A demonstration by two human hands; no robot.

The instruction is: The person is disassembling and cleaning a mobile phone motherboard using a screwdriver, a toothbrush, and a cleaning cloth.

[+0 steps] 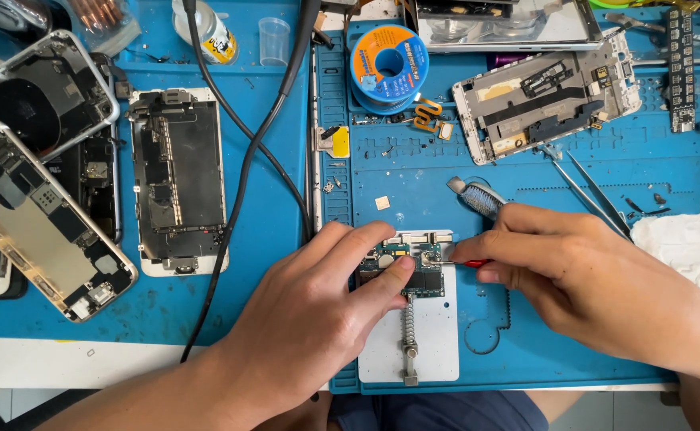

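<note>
Blue ridged rubber mat underneath, four gutted phone frames spread around it. A white metal holder clamps one small green circuit board. My left hand presses flat on that board, fingers loosely spread. My right hand pinches a thin red-handled tool, tip touching the board.

mat: matt blue rubber | holder plate: dull metal | cloth: white, crumpled

Open blue mat left of the holder — only the black cable crosses it; tweezers crowd the right.
</note>
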